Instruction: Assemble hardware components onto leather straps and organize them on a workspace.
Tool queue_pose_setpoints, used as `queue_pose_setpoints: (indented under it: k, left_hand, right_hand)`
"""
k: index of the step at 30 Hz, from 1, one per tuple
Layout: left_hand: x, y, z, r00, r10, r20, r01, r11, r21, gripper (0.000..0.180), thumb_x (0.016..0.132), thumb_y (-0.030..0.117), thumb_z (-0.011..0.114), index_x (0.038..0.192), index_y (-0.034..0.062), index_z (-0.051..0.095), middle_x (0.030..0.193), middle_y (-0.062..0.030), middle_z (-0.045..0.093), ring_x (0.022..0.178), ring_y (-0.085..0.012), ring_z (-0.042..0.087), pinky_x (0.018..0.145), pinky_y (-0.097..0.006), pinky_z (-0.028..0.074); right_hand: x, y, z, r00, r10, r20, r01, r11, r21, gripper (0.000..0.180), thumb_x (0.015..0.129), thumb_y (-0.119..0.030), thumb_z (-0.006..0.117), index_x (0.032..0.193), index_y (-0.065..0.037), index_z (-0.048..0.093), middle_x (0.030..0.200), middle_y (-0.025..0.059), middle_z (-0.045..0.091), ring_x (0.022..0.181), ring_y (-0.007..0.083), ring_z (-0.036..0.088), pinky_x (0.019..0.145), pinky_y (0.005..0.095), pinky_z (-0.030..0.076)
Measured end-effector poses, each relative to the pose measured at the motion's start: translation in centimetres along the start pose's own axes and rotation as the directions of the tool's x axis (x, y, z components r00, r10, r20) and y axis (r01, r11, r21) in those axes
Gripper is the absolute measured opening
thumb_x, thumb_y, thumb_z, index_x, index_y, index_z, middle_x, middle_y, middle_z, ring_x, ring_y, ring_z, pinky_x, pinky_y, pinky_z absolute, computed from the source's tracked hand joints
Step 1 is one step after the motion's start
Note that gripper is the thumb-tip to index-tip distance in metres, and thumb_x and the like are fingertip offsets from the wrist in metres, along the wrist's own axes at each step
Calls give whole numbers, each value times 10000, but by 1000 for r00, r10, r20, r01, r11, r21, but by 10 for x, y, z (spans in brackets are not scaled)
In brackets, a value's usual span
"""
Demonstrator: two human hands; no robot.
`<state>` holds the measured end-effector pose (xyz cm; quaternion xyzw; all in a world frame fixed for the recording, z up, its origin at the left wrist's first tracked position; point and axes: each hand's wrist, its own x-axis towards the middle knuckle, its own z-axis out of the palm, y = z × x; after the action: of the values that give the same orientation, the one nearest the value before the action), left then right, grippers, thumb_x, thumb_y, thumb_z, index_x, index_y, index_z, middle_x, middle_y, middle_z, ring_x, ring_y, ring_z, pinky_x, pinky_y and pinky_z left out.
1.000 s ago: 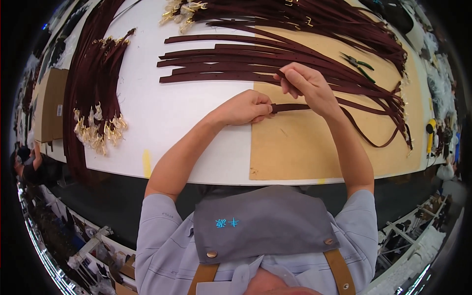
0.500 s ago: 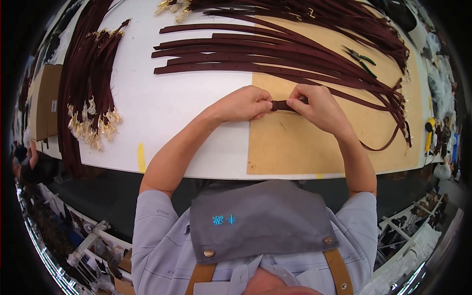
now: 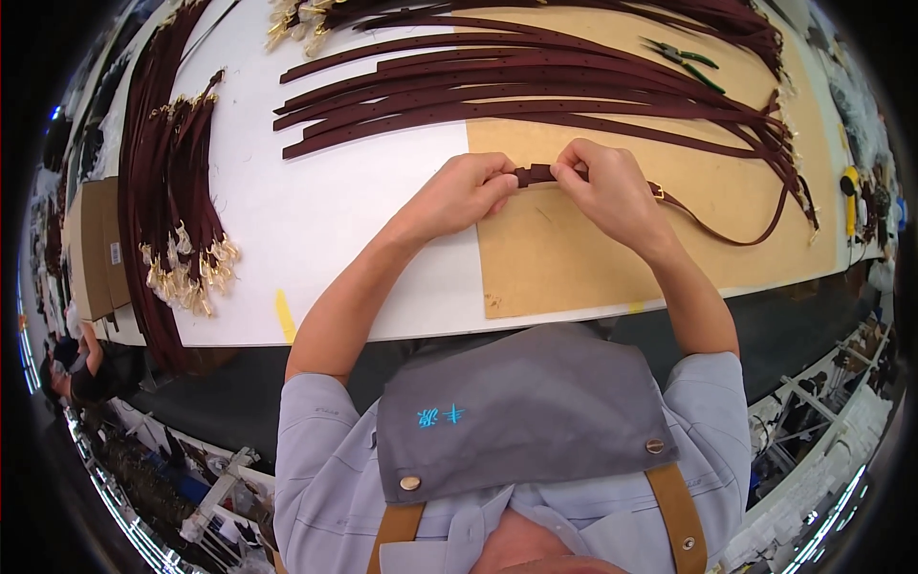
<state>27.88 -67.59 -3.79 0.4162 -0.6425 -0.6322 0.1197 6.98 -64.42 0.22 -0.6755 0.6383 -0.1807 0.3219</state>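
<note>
Between my two hands runs a dark brown strap [image 3: 538, 173], held just above the tan board. My left hand [image 3: 466, 194] pinches its left part, and my right hand [image 3: 602, 187] is closed on it a short way to the right. A small loop of the same brown seems to sit around the strap by my left fingers. A gold buckle [image 3: 658, 190] shows beside my right hand, and from there the strap curves away to the right. Beyond my hands, several brown straps with punched holes [image 3: 411, 108] lie side by side.
Green-handled pliers [image 3: 690, 61] rest on the tan board [image 3: 583, 277] at the far right. Bundled straps with gold clasps [image 3: 191, 273] lie on the white table [image 3: 335, 220] at left, near a cardboard box [image 3: 96, 253]. Another person [image 3: 91, 368] is at the far left.
My hands have shifted slightly away from me and left in the picture, still gripping the strap. The gold buckle has come into sight beside my right hand. The whole view has tilted a little.
</note>
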Motion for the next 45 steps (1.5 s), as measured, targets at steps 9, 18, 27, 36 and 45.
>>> queue_pose_setpoints:
  k: [9, 18, 27, 36, 45]
  left_hand:
    - [-3, 0, 4, 999, 41, -13, -40, 995, 87, 182, 969, 134, 496, 951, -2, 615, 621, 29, 501, 583, -63, 427, 547, -243, 360]
    - [-6, -2, 3, 1000, 25, -15, -24, 997, 69, 184, 973, 133, 477, 959, 10, 613, 639, 31, 513, 593, -65, 433, 557, -240, 365]
    - [-1, -4, 3, 997, 77, 15, -78, 990, 120, 189, 973, 134, 472, 1002, 8, 609, 645, 19, 521, 600, -82, 450, 569, -254, 389]
    - [-3, -10, -10, 943, 332, 24, -318, 877, 360, 253, 938, 220, 530, 1048, 6, 607, 842, -191, 654, 790, -331, 634, 723, -401, 491]
    - [7, -24, 5, 896, 444, 3, -435, 875, 212, 310, 879, 203, 513, 978, -74, 609, 899, -263, 650, 854, -375, 622, 757, -439, 474]
  right_hand:
    - [-2, 6, 2, 983, -171, 65, 174, 984, -42, 175, 872, -158, 646, 850, 15, 631, 644, 136, 610, 558, 220, 582, 540, 347, 441]
    - [-15, 1, 22, 995, -63, -78, 65, 998, 25, 158, 864, -165, 636, 822, -13, 630, 673, 137, 645, 597, 298, 628, 562, 395, 478]
    - [-10, 7, 14, 993, -85, 85, 67, 978, 196, 149, 856, -137, 636, 842, 10, 621, 630, 132, 616, 539, 246, 587, 536, 349, 449]
    - [15, -1, 11, 971, -103, 214, 47, 966, 253, 188, 859, -179, 632, 805, -3, 596, 637, 69, 592, 568, 138, 547, 539, 310, 436]
    - [17, 4, 5, 929, -149, 339, 5, 920, 392, 91, 870, -28, 616, 835, -14, 533, 673, 1, 543, 573, 51, 497, 503, 204, 391]
